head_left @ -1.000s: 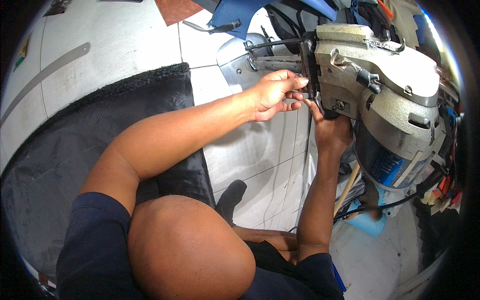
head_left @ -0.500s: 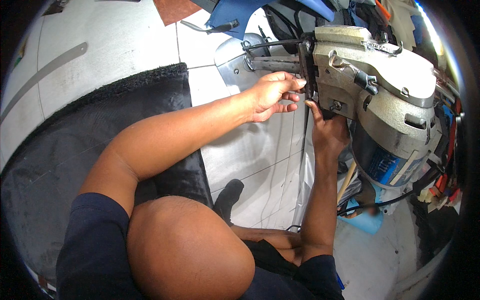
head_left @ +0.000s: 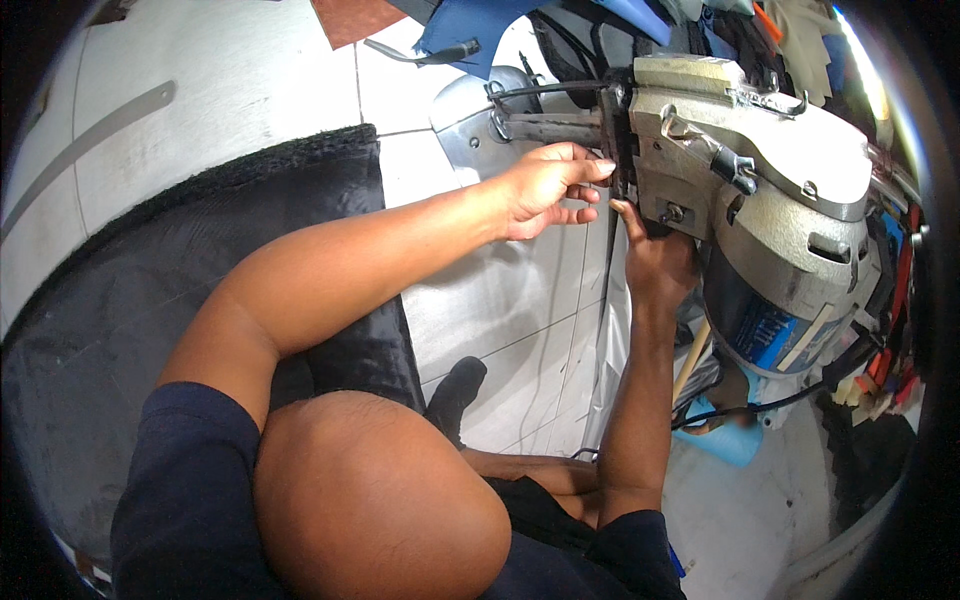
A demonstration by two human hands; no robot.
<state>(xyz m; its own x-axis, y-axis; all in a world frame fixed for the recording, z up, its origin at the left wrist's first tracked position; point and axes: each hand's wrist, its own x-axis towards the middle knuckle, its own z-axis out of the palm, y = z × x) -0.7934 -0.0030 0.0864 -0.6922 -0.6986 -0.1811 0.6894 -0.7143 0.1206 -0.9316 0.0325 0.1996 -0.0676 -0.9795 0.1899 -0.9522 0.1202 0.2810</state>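
A fabric cutting machine (head_left: pixel 800 160) with a grey metal head and dark motor housing lies on its side at the right. Its polished base plate (head_left: pixel 465 135) points left, joined to the head by a metal upright (head_left: pixel 555 130). My left hand (head_left: pixel 545 195) comes in from the left with thumb and forefinger pinched against the dark bracket (head_left: pixel 617 125) at the machine's front; anything between those fingertips is too small to make out. Below it, my right hand (head_left: pixel 660 268) grips the machine's underside, thumb raised to the bracket's lower end, other fingers mostly hidden.
Black fabric (head_left: pixel 330 200) with a fuzzy edge spreads over the white tiled floor (head_left: pixel 240 70) at the left. A long metal ruler (head_left: pixel 100 140) curves along the far left. Fabric scraps (head_left: pixel 480 30) are heaped at the top, and a black cable (head_left: pixel 790 402) runs below the motor.
Hardly anything differs. Both hands keep their places at the bracket, and the machine has shifted only very slightly in the picture.
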